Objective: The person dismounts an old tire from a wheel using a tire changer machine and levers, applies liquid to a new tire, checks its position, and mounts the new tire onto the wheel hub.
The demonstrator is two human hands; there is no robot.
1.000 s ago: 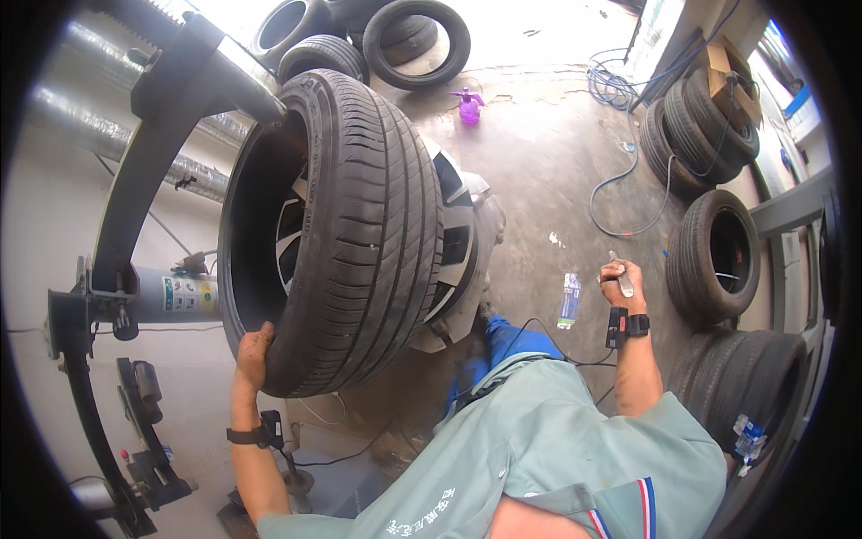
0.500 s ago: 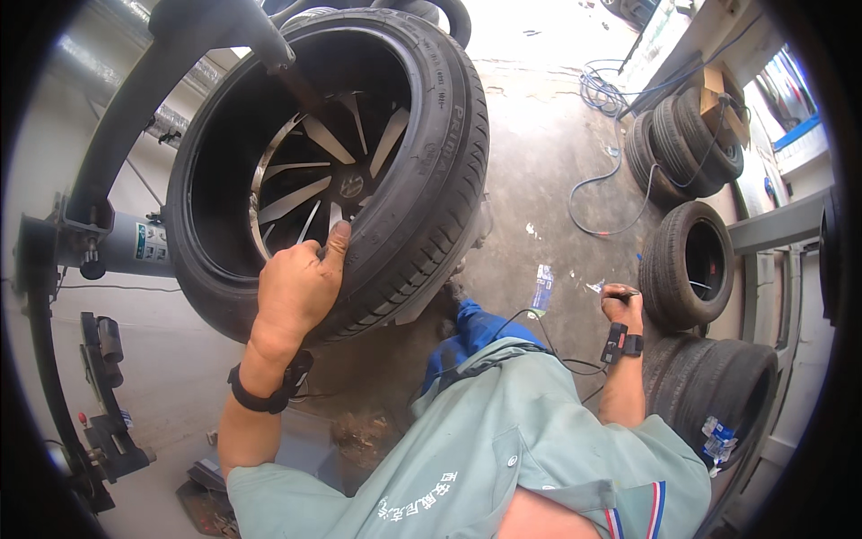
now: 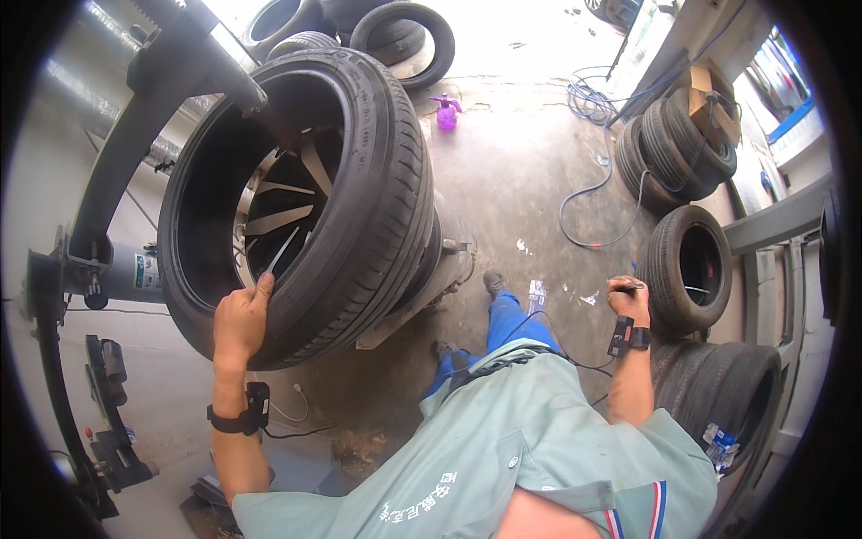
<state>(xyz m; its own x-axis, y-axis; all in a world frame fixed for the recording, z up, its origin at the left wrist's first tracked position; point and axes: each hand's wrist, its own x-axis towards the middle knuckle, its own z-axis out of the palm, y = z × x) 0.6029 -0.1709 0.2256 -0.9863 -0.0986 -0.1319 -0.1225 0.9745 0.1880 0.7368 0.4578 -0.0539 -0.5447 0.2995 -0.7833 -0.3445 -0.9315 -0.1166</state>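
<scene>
A large black tyre (image 3: 388, 193) sits tilted on a spoked wheel (image 3: 280, 218) to my left, under the dark arm of a tyre machine (image 3: 184, 54). My left hand (image 3: 239, 325) grips the tyre's near edge, its thumb lying up along the sidewall and its fingers hooked over the bead. Off to the right, away from the tyre, my right hand (image 3: 628, 304) is closed with a thin dark item (image 3: 632, 286) across its fingers. What kind of item that is cannot be made out. Both wrists wear black straps.
Used tyres stand stacked at right, including an upright tyre (image 3: 690, 268) close to my right hand. Further tyres (image 3: 404, 40) and a purple spray bottle (image 3: 445, 111) are at the back. A hose (image 3: 600, 242) trails over the floor, with paper scraps nearby.
The tyre has shifted left and lower in the view, and my left hand has gone left with it. The purple spray bottle and more of my feet now show. My right hand has barely moved.
</scene>
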